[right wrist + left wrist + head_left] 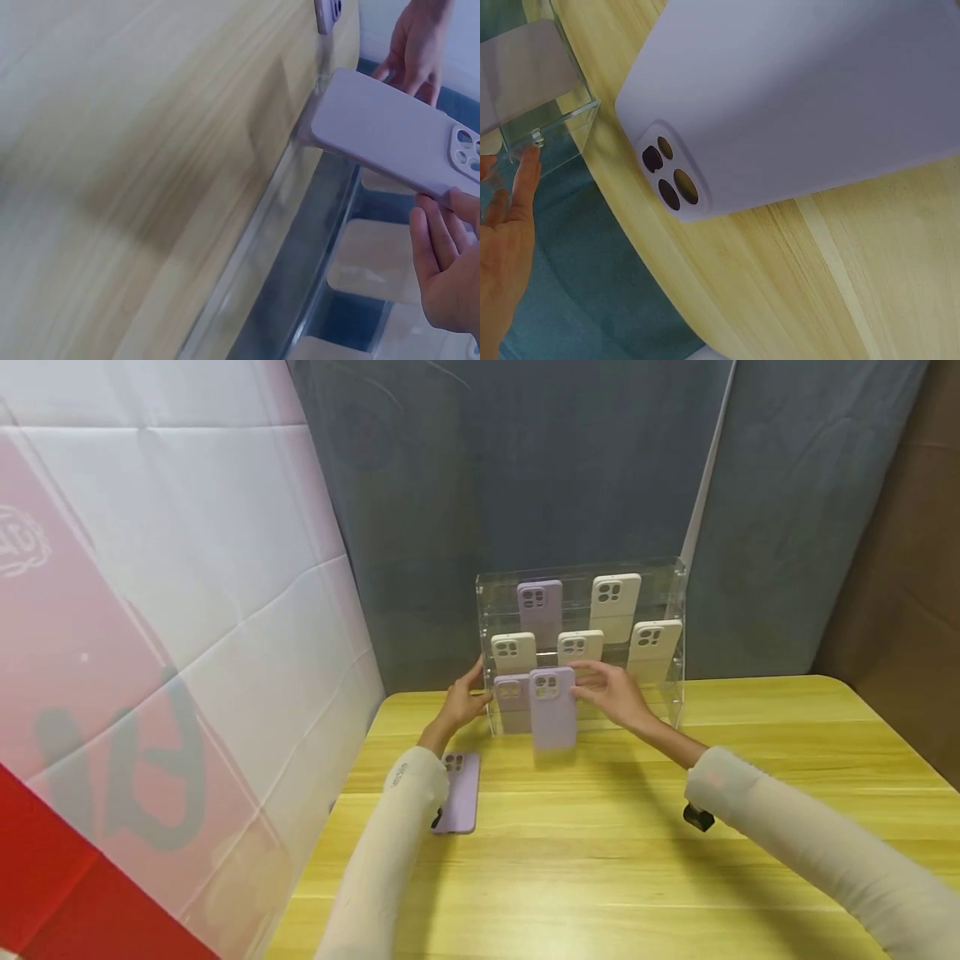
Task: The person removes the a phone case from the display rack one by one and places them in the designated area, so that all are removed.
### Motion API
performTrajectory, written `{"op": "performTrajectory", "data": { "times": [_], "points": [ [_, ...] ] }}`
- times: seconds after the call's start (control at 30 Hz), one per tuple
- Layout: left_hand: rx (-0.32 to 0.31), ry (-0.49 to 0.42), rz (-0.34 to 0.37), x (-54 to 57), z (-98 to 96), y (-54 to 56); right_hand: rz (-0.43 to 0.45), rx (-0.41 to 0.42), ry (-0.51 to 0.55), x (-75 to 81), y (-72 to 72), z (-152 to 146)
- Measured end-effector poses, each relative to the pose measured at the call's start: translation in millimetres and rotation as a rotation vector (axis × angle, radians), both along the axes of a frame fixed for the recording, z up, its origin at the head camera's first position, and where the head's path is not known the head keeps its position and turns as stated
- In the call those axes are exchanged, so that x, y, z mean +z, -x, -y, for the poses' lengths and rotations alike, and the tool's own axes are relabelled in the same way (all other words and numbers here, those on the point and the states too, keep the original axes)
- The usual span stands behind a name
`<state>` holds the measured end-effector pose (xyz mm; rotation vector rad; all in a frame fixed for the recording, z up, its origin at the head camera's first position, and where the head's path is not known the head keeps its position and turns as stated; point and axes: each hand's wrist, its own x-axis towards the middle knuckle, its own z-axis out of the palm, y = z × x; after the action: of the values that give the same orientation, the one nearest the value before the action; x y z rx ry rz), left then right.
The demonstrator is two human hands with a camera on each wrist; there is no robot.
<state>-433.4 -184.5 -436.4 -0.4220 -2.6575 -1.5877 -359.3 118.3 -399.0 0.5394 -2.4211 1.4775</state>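
My right hand (pixel 617 695) pinches a lilac phone case (pixel 553 710) by its right edge, near the camera cutouts. The case is upright in front of the lowest tier of a clear acrylic display rack (pixel 585 572). At the rack's left side, my left hand (pixel 459 703) grips the side panel, with fingertips near a small fitting in the left wrist view. Another lilac case (pixel 514 714) stands on the lowest tier, partly covered by the held one. A further lilac case (pixel 795 97) lies on the table near my left wrist, camera cutouts toward the rack.
Higher tiers carry a lilac case (pixel 542 622) and several cream cases, one cream case (pixel 615 610) at the top right. The rack stands on a wood-grain table (pixel 585 860) before a dark curtain (pixel 600 460). A pale printed sheet (pixel 225 568) hangs at the left.
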Motion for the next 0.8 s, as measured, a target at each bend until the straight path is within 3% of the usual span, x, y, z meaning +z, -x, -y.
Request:
{"op": "performTrajectory", "data": {
  "times": [0.47, 0.8],
  "points": [
    [0.010, 0.021, -0.022, 1.4, -0.7, -2.5, 0.089, 0.070, 0.096, -21.9, -2.6, 30.3],
    [0.023, 0.045, -0.030, 2.4, -0.5, -2.3, 0.127, 0.097, 0.096, -31.8, -4.4, 44.0]
  ]
}}
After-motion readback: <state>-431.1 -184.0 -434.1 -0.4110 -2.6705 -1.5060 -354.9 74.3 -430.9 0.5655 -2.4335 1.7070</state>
